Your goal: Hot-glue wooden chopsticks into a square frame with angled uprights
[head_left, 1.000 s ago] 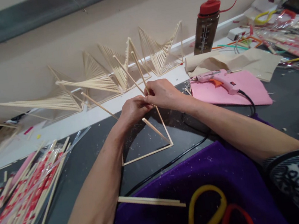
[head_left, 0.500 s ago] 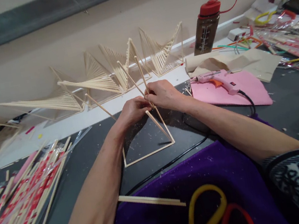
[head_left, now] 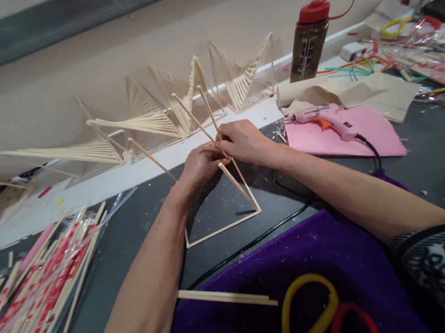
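Note:
A frame of thin wooden sticks rests on the dark tabletop, with a squared base and several sticks rising at a slant. Over its far corner, my left hand and my right hand meet, their fingers pinched around the sticks at the joint. A slanted stick and a steeper stick stick up beyond my fingers. The exact joint is hidden by the fingertips. At the near right corner, another stick leans up toward me.
Several finished stick structures line the wall. To the right, a pink glue gun lies on pink foam, near a bottle. Bagged sticks lie left. Scissors and loose sticks rest on purple cloth.
My hands keep their pinch at the far corner and have barely moved. The two raised sticks have shifted very slightly; the view itself has drifted a little.

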`<action>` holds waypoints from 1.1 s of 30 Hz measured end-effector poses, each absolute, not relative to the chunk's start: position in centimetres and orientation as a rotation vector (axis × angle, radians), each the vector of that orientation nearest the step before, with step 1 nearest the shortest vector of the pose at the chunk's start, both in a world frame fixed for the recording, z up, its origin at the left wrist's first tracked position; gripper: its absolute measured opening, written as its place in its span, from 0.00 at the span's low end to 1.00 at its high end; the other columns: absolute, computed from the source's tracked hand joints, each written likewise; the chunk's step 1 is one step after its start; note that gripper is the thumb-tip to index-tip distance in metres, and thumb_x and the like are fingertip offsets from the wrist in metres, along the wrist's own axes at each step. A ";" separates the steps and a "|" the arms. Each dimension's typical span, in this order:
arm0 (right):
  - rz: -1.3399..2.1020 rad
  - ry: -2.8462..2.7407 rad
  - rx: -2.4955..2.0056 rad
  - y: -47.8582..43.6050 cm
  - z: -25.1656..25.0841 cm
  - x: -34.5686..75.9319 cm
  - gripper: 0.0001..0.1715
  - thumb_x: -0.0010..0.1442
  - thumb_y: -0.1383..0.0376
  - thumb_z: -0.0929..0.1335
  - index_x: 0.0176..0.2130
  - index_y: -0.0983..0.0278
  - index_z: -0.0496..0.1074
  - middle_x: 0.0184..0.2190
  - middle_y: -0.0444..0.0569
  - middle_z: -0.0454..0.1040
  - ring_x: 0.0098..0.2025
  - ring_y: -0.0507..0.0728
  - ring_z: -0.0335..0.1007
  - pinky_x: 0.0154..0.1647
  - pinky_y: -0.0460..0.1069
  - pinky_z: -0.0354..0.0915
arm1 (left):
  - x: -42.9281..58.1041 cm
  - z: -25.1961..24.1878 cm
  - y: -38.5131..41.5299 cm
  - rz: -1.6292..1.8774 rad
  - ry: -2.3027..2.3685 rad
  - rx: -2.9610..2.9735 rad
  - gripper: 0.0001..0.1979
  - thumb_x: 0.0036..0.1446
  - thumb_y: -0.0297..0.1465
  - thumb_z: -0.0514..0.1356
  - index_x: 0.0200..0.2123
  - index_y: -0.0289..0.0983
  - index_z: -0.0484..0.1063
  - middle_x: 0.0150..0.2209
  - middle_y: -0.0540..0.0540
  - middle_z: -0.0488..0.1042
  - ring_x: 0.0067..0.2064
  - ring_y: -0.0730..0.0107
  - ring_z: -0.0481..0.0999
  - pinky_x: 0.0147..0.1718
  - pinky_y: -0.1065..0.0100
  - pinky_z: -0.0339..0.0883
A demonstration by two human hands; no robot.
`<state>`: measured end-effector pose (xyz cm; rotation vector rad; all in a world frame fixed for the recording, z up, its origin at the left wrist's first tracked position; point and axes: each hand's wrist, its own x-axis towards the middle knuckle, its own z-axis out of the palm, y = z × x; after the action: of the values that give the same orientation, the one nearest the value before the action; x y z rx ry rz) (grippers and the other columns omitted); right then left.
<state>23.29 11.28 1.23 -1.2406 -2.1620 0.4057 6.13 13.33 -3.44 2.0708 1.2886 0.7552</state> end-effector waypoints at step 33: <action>0.310 -2.250 -1.310 11.1 1.0 23.2 0.16 0.58 0.67 0.60 0.36 0.68 0.76 0.33 0.53 0.77 0.35 0.54 0.69 0.35 0.46 0.56 | 6.5 -2.9 12.7 0.738 1.244 2.220 0.07 0.47 0.30 0.63 0.31 0.37 0.79 0.35 0.44 0.77 0.40 0.62 0.75 0.43 0.63 0.67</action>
<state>23.20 11.05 0.96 -1.3102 -2.2500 0.3103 6.52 12.68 -2.90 2.2199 1.2440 0.7382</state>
